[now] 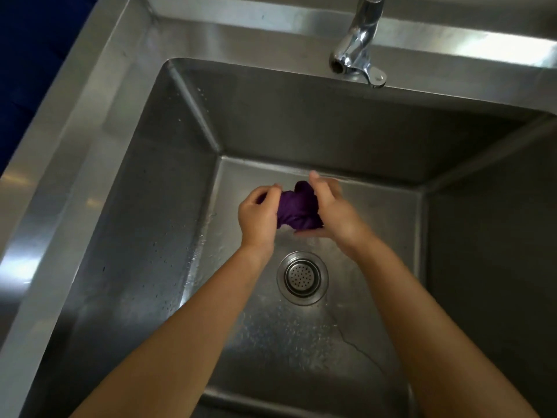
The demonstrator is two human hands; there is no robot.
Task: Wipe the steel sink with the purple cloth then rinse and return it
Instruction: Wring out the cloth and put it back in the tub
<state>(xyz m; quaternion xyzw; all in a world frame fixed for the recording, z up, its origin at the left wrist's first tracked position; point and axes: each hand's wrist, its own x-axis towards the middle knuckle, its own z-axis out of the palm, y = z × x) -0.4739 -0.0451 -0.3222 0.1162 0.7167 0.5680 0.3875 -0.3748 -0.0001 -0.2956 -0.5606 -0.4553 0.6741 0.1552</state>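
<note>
- Far left, the flat brushed rim of the steel sink (90, 122) runs away from the viewer; past it is only a dark blue area, too dim to identify.
- The basin's left wall is dull and speckled with droplets, and a wet sheen lies along the seam where it meets the floor.
- The left hand (258, 217) is curled tight on the left end of the purple cloth (297, 209), thumb and fingers pinching it.
- The cloth is bunched into a crumpled, matte, soft wad spanning both hands, its long axis running roughly left to right. It is held above the basin floor, on the far side of the drain strainer (302, 277).
- The right hand (328, 211) wraps the right end, palm under the wad and thumb raised over the top. Both hands grip it about equally, so neither is nearer.
- The strainer is a round perforated metal cup in a polished ring, with beaded water on the floor around it.
- Upper right, the chrome tap (358, 43) sits on the back ledge, its spout well behind the cloth. No water stream is visible, so this looks like wringing or bunching.
</note>
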